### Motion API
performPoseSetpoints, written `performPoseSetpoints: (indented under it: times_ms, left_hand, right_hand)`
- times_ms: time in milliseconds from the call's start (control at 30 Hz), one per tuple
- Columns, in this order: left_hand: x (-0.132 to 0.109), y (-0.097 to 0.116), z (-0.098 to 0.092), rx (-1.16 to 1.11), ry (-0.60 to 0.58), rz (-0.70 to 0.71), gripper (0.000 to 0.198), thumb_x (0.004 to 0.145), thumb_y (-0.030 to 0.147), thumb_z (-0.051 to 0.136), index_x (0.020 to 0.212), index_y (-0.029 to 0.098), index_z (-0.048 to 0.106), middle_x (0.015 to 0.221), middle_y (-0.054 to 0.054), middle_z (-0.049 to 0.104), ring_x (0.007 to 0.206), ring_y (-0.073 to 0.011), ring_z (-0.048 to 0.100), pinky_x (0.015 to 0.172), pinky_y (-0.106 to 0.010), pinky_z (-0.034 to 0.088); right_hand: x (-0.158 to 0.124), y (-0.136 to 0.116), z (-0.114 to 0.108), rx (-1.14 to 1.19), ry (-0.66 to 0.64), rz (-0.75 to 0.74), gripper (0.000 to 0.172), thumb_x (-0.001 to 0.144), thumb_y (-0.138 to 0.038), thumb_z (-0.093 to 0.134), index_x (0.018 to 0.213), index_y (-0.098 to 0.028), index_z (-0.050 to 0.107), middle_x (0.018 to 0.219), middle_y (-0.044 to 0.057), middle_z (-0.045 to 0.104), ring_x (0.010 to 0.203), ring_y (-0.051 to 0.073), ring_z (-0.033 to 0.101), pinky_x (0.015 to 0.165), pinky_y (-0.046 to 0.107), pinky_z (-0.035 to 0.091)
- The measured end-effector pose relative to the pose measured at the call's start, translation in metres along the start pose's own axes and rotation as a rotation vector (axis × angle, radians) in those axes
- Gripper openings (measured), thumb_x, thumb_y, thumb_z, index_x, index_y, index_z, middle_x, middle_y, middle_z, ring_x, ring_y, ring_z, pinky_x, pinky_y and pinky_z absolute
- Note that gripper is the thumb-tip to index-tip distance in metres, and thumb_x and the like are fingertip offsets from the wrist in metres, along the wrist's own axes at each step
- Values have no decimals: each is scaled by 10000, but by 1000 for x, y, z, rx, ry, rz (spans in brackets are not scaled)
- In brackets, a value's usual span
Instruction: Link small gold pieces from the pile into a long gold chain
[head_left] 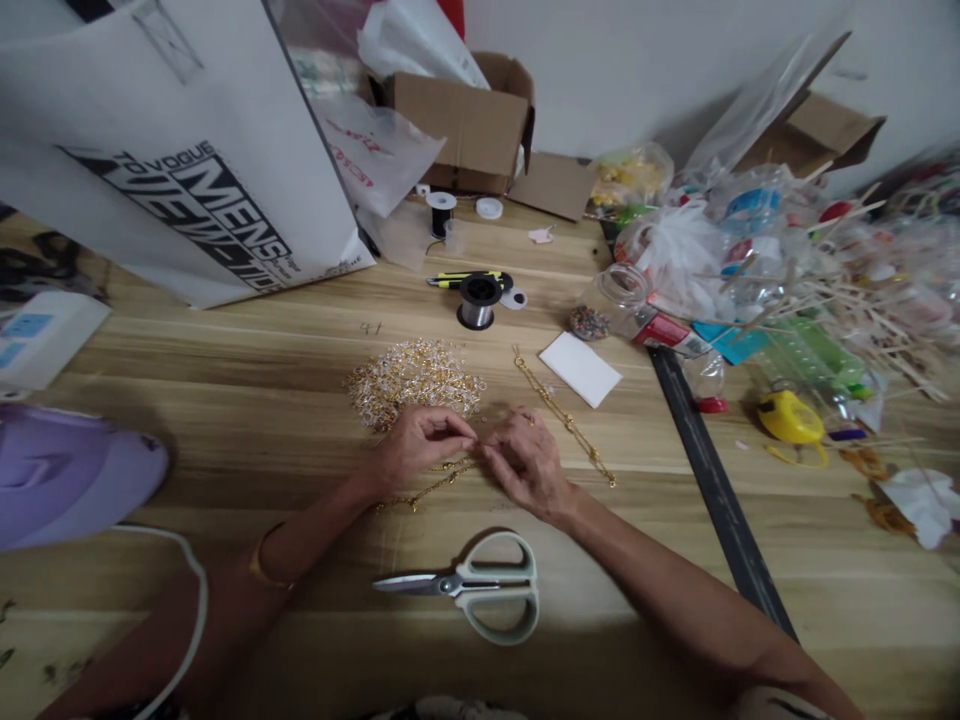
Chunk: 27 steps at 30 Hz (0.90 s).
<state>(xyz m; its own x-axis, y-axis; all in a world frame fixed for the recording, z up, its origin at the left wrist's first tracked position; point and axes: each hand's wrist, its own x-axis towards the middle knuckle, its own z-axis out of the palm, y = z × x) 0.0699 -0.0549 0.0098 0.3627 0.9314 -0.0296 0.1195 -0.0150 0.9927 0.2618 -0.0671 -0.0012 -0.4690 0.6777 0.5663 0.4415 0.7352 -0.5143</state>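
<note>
My left hand [420,445] and my right hand [525,458] meet over the wooden table [225,400], fingertips pinched together on a thin gold bead chain [427,490] that trails off to the lower left. Just behind my hands lies a pile of small gold and clear beads [412,378]. A second gold chain [562,415] runs diagonally past my right hand. Pale green scissors [480,588] lie closed between my forearms, near the front edge.
A spool of wire [478,300], a black thread spool [441,212] and a yellow-black tool [465,279] sit behind the beads. A white card [580,369], cardboard boxes [472,125], a large printed bag [180,170], a purple cap [67,475] and cluttered bottles and sticks [795,270] surround the work area.
</note>
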Motion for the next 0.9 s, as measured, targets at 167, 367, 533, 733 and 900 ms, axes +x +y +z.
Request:
performPoseSetpoints:
  times_ms: [167,367,533,733,900]
  left_hand:
    - [0,1,0,9,12,20,88,706,195,677,730,110,682,684,-50,698,624,-123,626,587,-209,480]
    - [0,3,0,27,6,32,80,714,185,671,741,109,673,702,-48,700,644,-119,637,610,-200,493]
    - [0,0,2,20,15,41,101,717,207,674,758,116,663,731,-47,709,676,-126,655,643,-206,514]
    - [0,0,2,14,16,56,114,709,218,685,760,117,668,722,-49,714,666,-128,658,633,-208,517]
    - [0,-2,1,13,16,75,83,710,195,686,753,124,683,713,-40,717,654,-120,655,624,-197,510]
  right_hand:
    - [0,0,0,-1,4,-6,40,854,-164,516,843,-201,525,707,3,593,666,146,543,901,393,400]
    - [1,-2,-1,-5,3,-7,46,856,-157,509,842,-200,518,713,7,601,674,144,540,902,390,401]
    - [0,0,0,-5,4,-11,41,851,-160,515,842,-200,520,709,3,597,669,139,543,909,386,401]
    - [0,0,0,-7,12,-16,38,851,-163,522,845,-200,519,703,5,595,678,143,546,907,391,405]
    - [0,0,-1,-1,8,-18,44,855,-162,508,853,-204,523,709,7,598,686,147,549,910,398,403]
